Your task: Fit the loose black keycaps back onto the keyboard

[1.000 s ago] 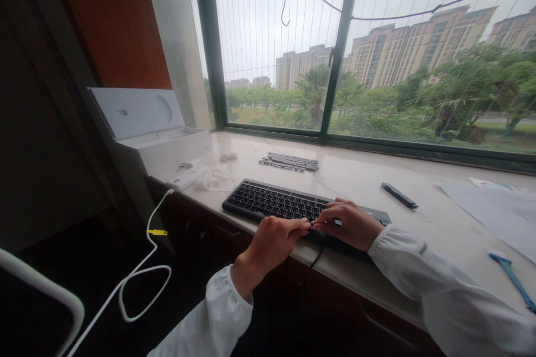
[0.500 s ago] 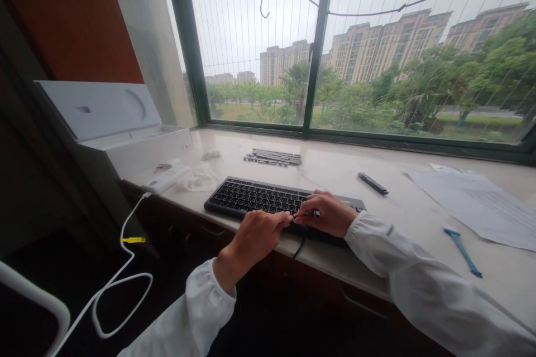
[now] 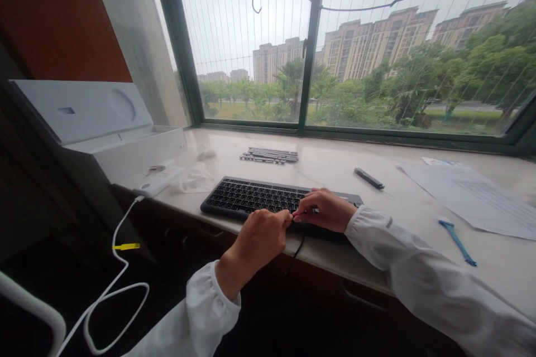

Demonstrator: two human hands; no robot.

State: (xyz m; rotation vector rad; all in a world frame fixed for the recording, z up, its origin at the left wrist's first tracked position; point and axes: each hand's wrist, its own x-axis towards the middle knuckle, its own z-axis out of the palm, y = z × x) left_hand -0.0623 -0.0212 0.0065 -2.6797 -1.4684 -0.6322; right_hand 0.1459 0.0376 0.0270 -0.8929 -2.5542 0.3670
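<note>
A black keyboard (image 3: 251, 195) lies near the front edge of the pale counter, its keycaps off over much of the visible area. My left hand (image 3: 264, 232) is over its front edge, thumb and fingers pinched together. Fingertip to fingertip with it, my right hand (image 3: 324, 209) rests across the keyboard's right part, also closed in a pinch. Whatever small dark thing sits between the fingertips is too small to name. A dark cable (image 3: 300, 245) hangs down just below the hands. Behind the keyboard, grey keycaps (image 3: 270, 155) lie grouped in rows.
On the right are a dark stick-like object (image 3: 368, 178), a blue tool (image 3: 458, 242) and paper sheets (image 3: 473, 201). An open white box (image 3: 129, 148), a white power strip (image 3: 157, 181) and a crumpled clear bag (image 3: 195, 180) stand left. A window (image 3: 304, 67) borders the back.
The camera view has shifted slightly, so the counter's things sit a little further left. Both hands stay pinched together at the keyboard's front, with barely any movement.
</note>
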